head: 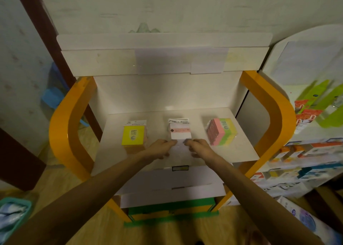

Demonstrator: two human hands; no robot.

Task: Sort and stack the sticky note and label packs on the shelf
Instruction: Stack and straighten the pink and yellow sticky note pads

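Observation:
Three stacks stand on the white shelf [237,152]. At the left is a stack of yellow sticky note packs [133,135] marked 2207. A stack of white label packs [180,131] with a pink stripe sits in the middle. On the right lies a pink, green and yellow sticky note stack [221,133]. My left hand [159,149] and my right hand [200,148] meet at the front of the middle stack, fingertips curled against its near edge on either side. Whether the fingers pinch a pack is blurred.
Orange side frames [63,129] bound the shelf left and right. A white back panel rises behind it, and lower white tiers step out below. A display of boxed goods [304,152] stands to the right. A teal basket [13,218] sits on the floor at the left.

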